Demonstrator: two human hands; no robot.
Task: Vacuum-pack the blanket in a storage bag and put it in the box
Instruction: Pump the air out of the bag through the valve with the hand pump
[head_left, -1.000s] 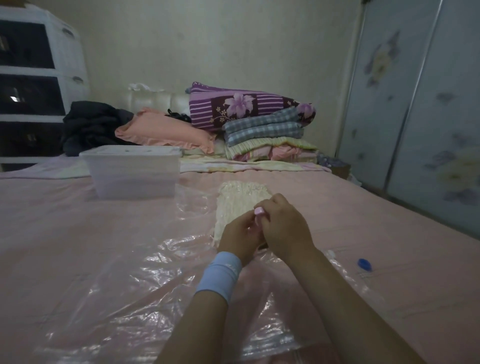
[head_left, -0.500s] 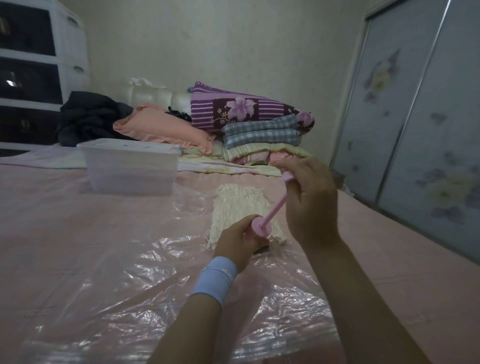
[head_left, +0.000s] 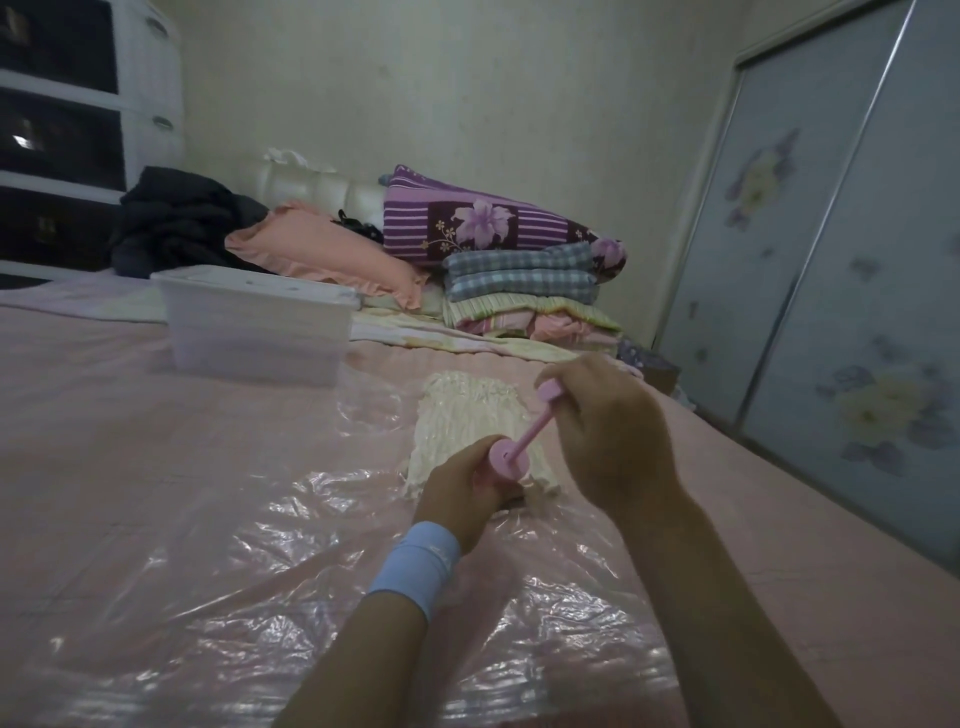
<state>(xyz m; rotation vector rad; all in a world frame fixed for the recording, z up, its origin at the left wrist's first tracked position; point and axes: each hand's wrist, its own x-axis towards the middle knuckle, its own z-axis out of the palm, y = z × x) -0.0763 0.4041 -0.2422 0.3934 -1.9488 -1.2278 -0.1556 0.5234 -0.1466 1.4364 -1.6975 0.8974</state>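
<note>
Mid-frame, the left hand (head_left: 457, 493) has its grip clenched round the pink hand pump (head_left: 511, 457) on the clear storage bag (head_left: 260, 571) holding the cream blanket (head_left: 467, 415), the right hand (head_left: 608, 431) grasps its plunger handle, and the box (head_left: 254, 327) sits upper left.

The left hand (head_left: 457, 499) covers the barrel of the pink hand pump (head_left: 511, 454) and the place where it meets the storage bag (head_left: 218, 597). The lower edge cuts off the bag.

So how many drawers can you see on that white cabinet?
3, stacked at far left: top drawer, middle drawer, bottom drawer. More may lie above the frame.
</note>
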